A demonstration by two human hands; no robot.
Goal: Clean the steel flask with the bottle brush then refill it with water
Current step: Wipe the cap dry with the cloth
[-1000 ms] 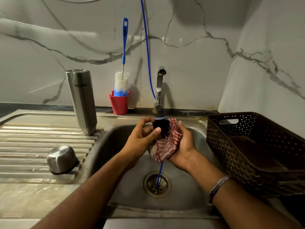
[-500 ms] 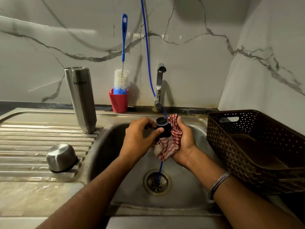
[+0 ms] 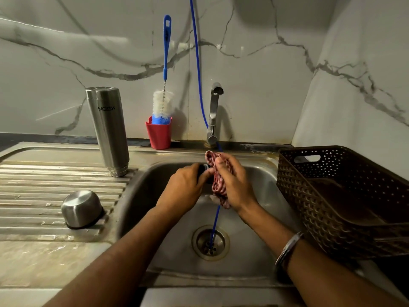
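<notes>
The steel flask (image 3: 108, 129) stands upside down on the ribbed drainboard at the left. Its steel cup lid (image 3: 81, 208) lies mouth down nearer to me. The blue-handled bottle brush (image 3: 163, 100) stands bristles down in a red cup (image 3: 159, 135) against the wall. Over the sink bowl, my left hand (image 3: 184, 188) grips a small black stopper (image 3: 204, 171), mostly hidden by my fingers. My right hand (image 3: 232, 182) holds a red-and-white checked cloth (image 3: 218, 185) pressed against the stopper.
A steel tap (image 3: 213, 111) rises behind the sink (image 3: 261, 191). A thin blue hose (image 3: 198, 63) runs down the wall into the drain (image 3: 210, 242). A dark brown perforated basket (image 3: 345, 196) sits on the counter at the right.
My hands have turned: the cloth now wraps over the stopper from the right, hiding most of it. The flask, lid and brush have not moved.
</notes>
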